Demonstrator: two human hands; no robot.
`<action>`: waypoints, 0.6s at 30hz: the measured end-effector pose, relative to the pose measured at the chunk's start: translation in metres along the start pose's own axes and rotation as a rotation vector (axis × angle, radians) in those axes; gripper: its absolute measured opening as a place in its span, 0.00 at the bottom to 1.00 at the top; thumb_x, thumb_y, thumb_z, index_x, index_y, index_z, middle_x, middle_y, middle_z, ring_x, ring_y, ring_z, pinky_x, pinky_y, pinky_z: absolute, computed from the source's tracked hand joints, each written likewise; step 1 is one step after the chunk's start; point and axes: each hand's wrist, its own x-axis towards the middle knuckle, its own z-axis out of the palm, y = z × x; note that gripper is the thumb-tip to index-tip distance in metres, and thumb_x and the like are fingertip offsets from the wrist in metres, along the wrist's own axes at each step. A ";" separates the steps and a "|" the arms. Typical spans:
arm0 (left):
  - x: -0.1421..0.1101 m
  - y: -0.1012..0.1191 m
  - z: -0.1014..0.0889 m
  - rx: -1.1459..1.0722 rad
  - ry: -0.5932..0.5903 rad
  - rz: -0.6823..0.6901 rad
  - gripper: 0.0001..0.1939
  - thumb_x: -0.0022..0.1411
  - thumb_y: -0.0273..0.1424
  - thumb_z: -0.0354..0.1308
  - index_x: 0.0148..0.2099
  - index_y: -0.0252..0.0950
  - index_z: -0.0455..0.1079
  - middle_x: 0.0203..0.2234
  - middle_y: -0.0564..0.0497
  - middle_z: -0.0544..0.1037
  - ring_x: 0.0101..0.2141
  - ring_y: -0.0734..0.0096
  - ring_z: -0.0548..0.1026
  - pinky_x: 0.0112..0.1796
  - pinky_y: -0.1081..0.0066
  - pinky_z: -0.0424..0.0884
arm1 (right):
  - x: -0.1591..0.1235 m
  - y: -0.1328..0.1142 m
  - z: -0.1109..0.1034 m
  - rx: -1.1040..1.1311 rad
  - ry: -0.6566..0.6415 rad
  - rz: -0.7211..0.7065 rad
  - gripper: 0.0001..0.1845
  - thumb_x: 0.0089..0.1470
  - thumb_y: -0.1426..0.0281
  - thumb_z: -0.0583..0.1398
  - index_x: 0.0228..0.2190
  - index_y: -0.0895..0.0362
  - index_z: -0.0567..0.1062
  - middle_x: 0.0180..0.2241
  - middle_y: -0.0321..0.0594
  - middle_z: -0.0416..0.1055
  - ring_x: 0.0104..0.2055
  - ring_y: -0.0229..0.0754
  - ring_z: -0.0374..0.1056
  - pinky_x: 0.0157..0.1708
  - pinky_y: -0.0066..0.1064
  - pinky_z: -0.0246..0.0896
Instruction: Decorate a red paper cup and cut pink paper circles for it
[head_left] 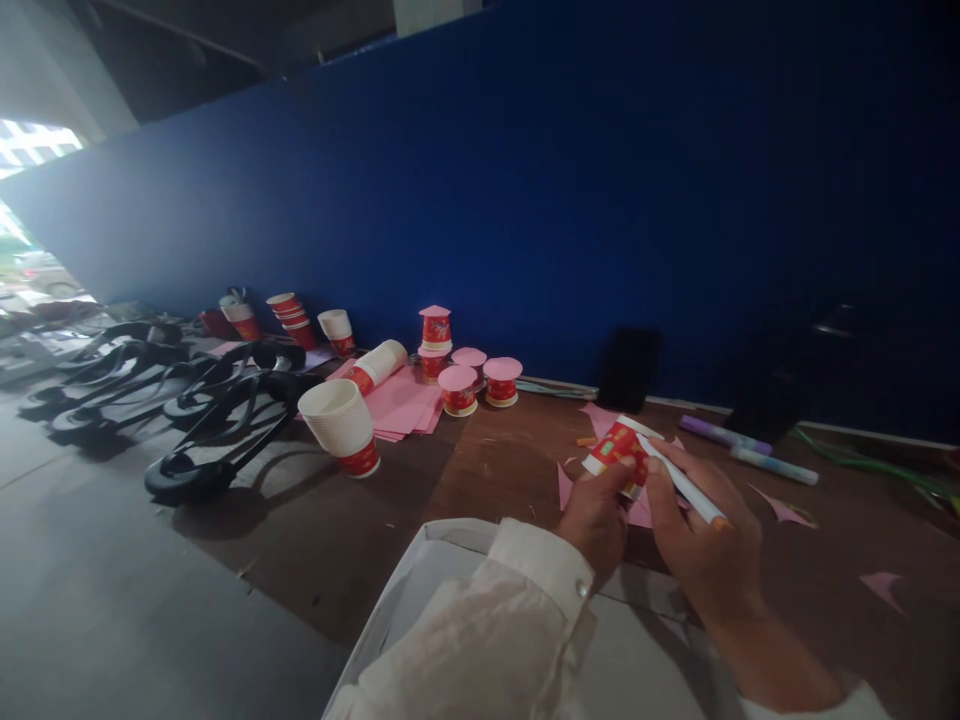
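My left hand [598, 515] grips a small red paper cup [619, 447], holding it on its side over the brown table [450, 470]. My right hand [694, 525] holds a white marker pen [681, 481] with its tip against the cup. A pink paper piece [640, 510] lies just under the cup. Both sleeves are white.
Several red cups topped with pink paper discs [471, 381] stand by the blue wall, beside a stack of pink sheets [403, 402]. A stack of white cups [340, 423], black curved stands [210, 410], two markers [750, 450] and pink scraps [881, 585] lie around. A white box [442, 570] sits below my arms.
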 end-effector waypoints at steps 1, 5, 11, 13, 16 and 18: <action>0.000 0.000 0.000 0.000 -0.001 0.000 0.21 0.43 0.35 0.77 0.41 0.35 0.81 0.38 0.46 0.83 0.51 0.56 0.78 0.56 0.63 0.68 | 0.000 0.000 0.000 -0.007 0.005 -0.002 0.15 0.66 0.66 0.58 0.49 0.57 0.80 0.45 0.49 0.82 0.44 0.51 0.79 0.48 0.42 0.70; -0.002 0.003 0.001 0.001 0.007 -0.006 0.21 0.43 0.35 0.77 0.40 0.35 0.81 0.38 0.47 0.83 0.51 0.56 0.78 0.55 0.64 0.69 | -0.002 0.001 0.002 -0.034 -0.001 0.003 0.16 0.66 0.65 0.58 0.49 0.57 0.80 0.43 0.47 0.83 0.43 0.51 0.79 0.47 0.41 0.70; -0.001 0.004 0.001 -0.014 0.006 -0.018 0.22 0.43 0.35 0.77 0.42 0.34 0.81 0.40 0.45 0.83 0.51 0.55 0.79 0.54 0.65 0.70 | -0.004 0.003 0.003 -0.007 0.015 -0.008 0.16 0.66 0.67 0.59 0.50 0.58 0.80 0.45 0.49 0.82 0.45 0.52 0.79 0.50 0.42 0.69; -0.001 0.003 0.001 -0.021 0.027 -0.011 0.21 0.43 0.34 0.77 0.41 0.35 0.80 0.40 0.45 0.83 0.51 0.55 0.79 0.53 0.65 0.70 | -0.004 0.003 0.002 -0.012 0.009 -0.004 0.16 0.65 0.67 0.59 0.50 0.57 0.80 0.45 0.49 0.82 0.45 0.52 0.79 0.50 0.43 0.69; -0.001 0.004 0.002 -0.025 0.047 -0.006 0.20 0.43 0.33 0.77 0.40 0.35 0.80 0.39 0.45 0.83 0.50 0.55 0.80 0.52 0.65 0.71 | -0.004 0.004 0.002 -0.021 -0.001 -0.004 0.16 0.65 0.67 0.59 0.51 0.57 0.80 0.45 0.48 0.82 0.45 0.52 0.79 0.50 0.42 0.70; -0.002 0.006 0.004 -0.032 0.056 0.003 0.19 0.44 0.32 0.76 0.40 0.35 0.79 0.38 0.46 0.83 0.49 0.56 0.80 0.52 0.65 0.72 | -0.003 0.004 0.002 -0.025 0.001 -0.012 0.15 0.65 0.67 0.59 0.50 0.57 0.80 0.45 0.48 0.82 0.45 0.52 0.79 0.50 0.42 0.70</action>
